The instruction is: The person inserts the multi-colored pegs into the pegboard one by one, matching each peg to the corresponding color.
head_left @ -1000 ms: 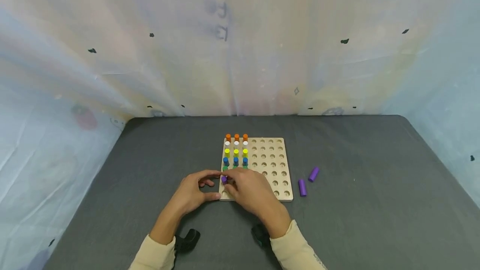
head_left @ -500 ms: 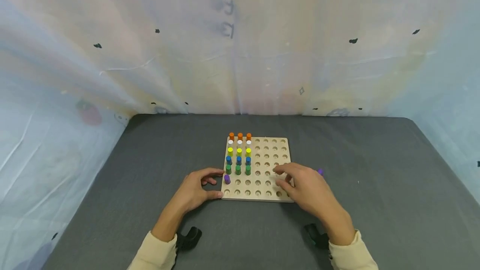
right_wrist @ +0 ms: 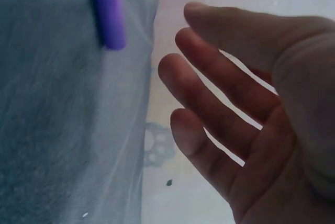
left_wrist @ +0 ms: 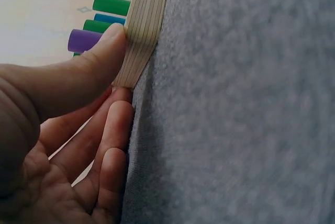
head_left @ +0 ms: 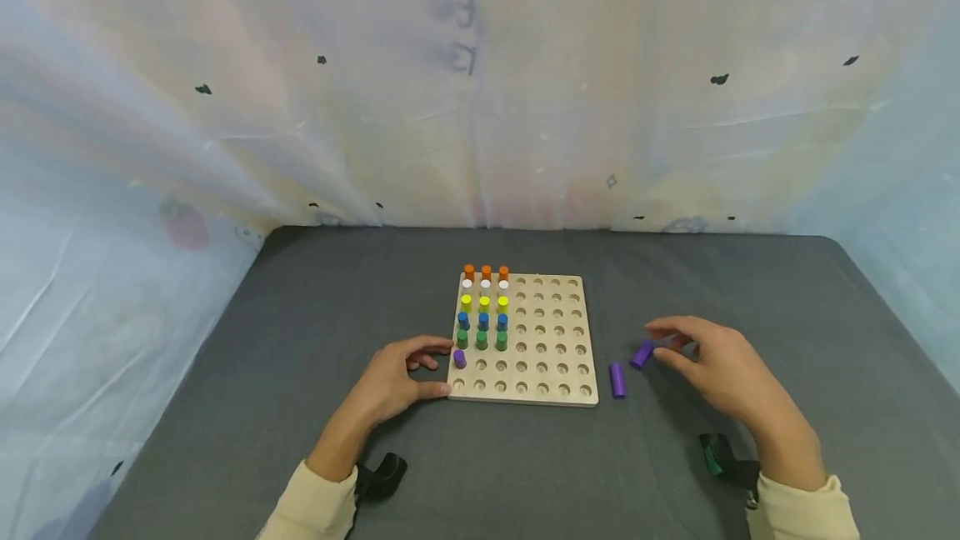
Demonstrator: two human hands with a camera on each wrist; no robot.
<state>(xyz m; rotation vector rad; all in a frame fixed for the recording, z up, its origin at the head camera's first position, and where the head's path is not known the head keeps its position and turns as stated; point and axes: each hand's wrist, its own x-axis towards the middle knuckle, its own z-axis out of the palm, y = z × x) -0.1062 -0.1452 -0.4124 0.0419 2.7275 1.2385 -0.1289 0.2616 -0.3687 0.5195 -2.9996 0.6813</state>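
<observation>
A square wooden pegboard (head_left: pixel 551 369) lies on the table with rows of upright orange, white, yellow, blue and green pegs on its left side. One purple peg (head_left: pixel 460 359) stands below the green row, leaning slightly. My left hand (head_left: pixel 397 379) rests against the board's left edge, its thumb (left_wrist: pixel 112 41) and index fingertip touching the wood. Off the board's right side, a loose purple peg (head_left: pixel 642 354) lies between the thumb and forefinger of my right hand (head_left: pixel 712 361), which are spread around it. Another purple peg (head_left: pixel 617 380) lies nearer the board.
The dark grey cloth-covered table (head_left: pixel 360 290) spreads around the board. A pale printed curtain (head_left: pixel 540 107) hangs behind it and down both sides. Black straps with mounts (head_left: pixel 382 477) sit at both wrists.
My right hand has let go of the purple peg in the board and moved right, across the board, to the loose purple pegs. My left hand stays at the board's edge.
</observation>
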